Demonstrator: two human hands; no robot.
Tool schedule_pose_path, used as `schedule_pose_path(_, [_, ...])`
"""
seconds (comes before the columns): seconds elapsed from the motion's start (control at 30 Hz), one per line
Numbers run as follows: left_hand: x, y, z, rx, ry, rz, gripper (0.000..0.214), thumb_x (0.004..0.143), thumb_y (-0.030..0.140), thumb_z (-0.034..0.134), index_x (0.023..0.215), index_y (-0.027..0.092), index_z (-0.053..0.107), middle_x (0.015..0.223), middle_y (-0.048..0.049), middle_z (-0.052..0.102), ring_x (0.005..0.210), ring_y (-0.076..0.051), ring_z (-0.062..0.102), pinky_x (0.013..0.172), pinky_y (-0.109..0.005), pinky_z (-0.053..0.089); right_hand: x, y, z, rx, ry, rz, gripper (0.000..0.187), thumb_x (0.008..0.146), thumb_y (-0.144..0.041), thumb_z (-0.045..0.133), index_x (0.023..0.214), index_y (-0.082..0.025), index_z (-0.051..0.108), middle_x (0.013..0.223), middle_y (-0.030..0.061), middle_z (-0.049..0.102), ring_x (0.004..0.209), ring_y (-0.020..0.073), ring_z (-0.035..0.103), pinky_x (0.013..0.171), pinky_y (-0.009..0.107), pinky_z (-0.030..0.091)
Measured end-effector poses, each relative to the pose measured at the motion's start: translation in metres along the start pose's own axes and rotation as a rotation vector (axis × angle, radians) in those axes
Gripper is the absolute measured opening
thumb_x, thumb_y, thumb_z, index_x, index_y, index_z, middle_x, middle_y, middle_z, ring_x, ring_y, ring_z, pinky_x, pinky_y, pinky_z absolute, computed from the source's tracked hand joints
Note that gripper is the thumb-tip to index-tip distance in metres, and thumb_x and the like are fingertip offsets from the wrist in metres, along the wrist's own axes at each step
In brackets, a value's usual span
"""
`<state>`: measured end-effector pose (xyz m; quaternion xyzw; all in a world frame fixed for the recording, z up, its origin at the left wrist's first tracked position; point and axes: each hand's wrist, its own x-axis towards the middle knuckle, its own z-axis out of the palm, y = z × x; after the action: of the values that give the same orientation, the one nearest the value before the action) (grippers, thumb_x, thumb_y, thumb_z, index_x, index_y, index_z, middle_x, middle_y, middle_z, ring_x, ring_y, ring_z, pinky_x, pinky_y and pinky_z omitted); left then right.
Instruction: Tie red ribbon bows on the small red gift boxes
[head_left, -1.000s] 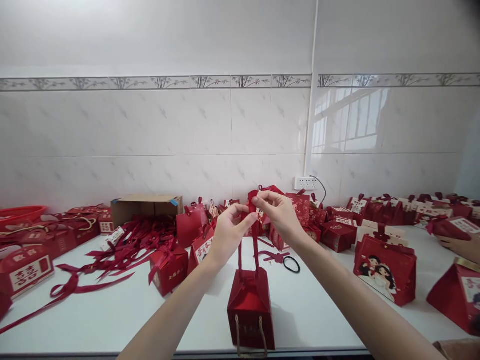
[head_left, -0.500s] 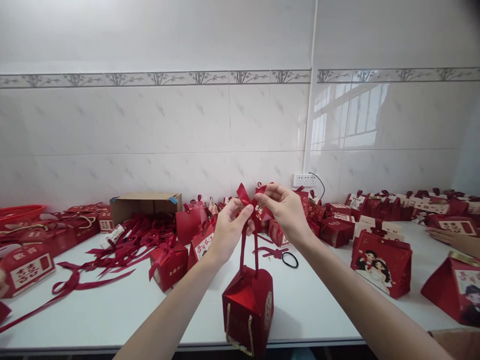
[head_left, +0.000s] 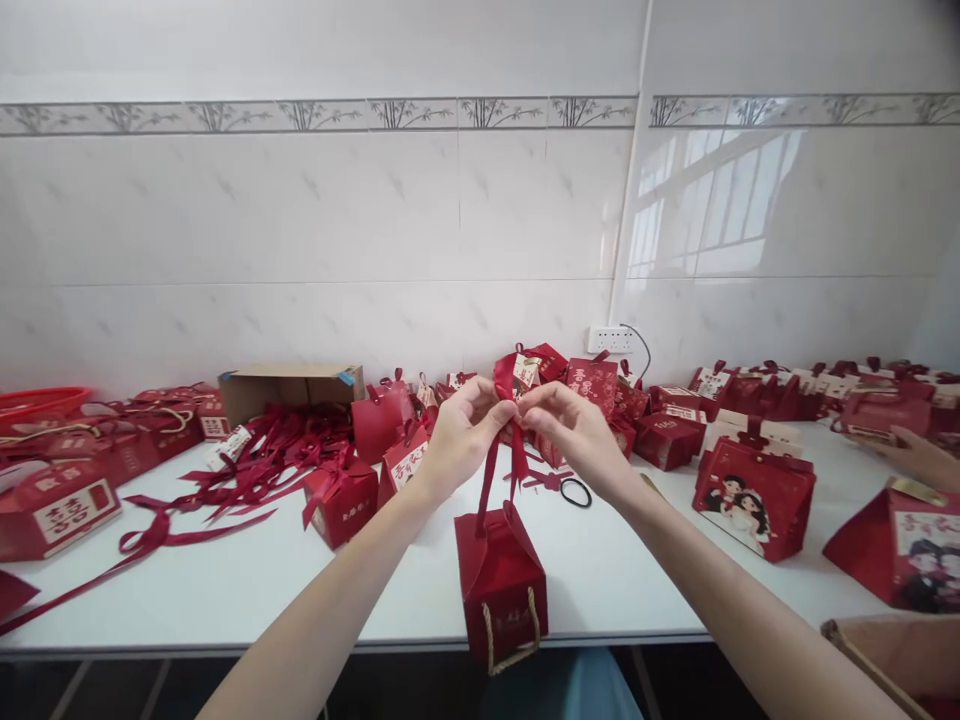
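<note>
A dark red gift box (head_left: 501,580) with a gold rope handle hangs at the table's front edge, in the middle of the head view. Red ribbon (head_left: 489,480) runs up from its top to both hands. Thumb and fingers of my left hand (head_left: 472,425) pinch the ribbon where it crosses. Close beside it, my right hand (head_left: 566,425) pinches the ribbon too, fingertips nearly touching the left ones. A ribbon loop stands above the fingers and a tail hangs below. The fingers partly hide the crossing.
A ribbon pile (head_left: 281,460) spills from a cardboard box (head_left: 292,385) at left. Red boxes line the wall; a couple-printed box (head_left: 754,495) stands at right. A black ring (head_left: 576,492) lies behind the hanging box. Another person's hand (head_left: 911,455) touches a box at far right.
My right hand has come down and in toward the left, bringing the ribbon ends together into a loop. The hanging box has turned, its rope handle facing me. The view has tilted slightly down.
</note>
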<state>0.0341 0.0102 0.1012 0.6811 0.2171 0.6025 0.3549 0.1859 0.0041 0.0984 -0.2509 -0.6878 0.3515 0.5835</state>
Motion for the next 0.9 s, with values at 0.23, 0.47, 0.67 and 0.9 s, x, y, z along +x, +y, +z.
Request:
schedule_pose_path(0.23, [-0.001,0.006,-0.009,0.177,-0.144,0.016,0.014,0.077,0.029,0.064,0.072,0.018,0.057,0.061,0.0014,0.057,0.057,-0.011,0.054,0.056,-0.023,0.043,0.0,0.006,0.001,-0.043,-0.189,0.166,0.03,0.067,-0.038,0.072,0.083,-0.02,0.054,0.064,-0.0039,0.055,0.051,0.0099,0.051,0.047,0.023,0.038])
schedule_pose_path(0.47, [-0.001,-0.004,-0.014,0.256,-0.14,0.065,0.01,0.077,0.025,0.064,0.073,0.018,0.06,0.071,-0.0003,0.06,0.068,-0.013,0.058,0.065,-0.025,0.047,-0.001,0.015,0.007,-0.51,0.003,-0.073,0.016,0.074,-0.025,0.061,0.088,-0.023,0.054,0.053,-0.0074,0.051,0.045,0.0104,0.047,0.046,0.024,0.035])
schedule_pose_path(0.67, [-0.003,-0.01,-0.016,0.209,-0.118,0.079,0.012,0.075,0.025,0.067,0.074,0.017,0.059,0.07,-0.0004,0.061,0.068,-0.013,0.06,0.067,-0.026,0.049,-0.003,0.011,0.007,-0.278,-0.043,0.028,0.019,0.074,-0.025,0.063,0.091,-0.019,0.062,0.084,0.004,0.07,0.078,0.0185,0.068,0.072,0.031,0.052])
schedule_pose_path(0.9, [-0.001,-0.006,-0.011,0.122,-0.034,0.129,0.015,0.072,0.028,0.07,0.074,0.017,0.06,0.071,-0.001,0.064,0.07,-0.014,0.062,0.067,-0.026,0.052,0.005,0.008,0.004,0.047,0.059,0.167,0.024,0.07,-0.037,0.068,0.083,-0.017,0.068,0.078,0.0027,0.071,0.07,0.0147,0.065,0.068,0.029,0.053])
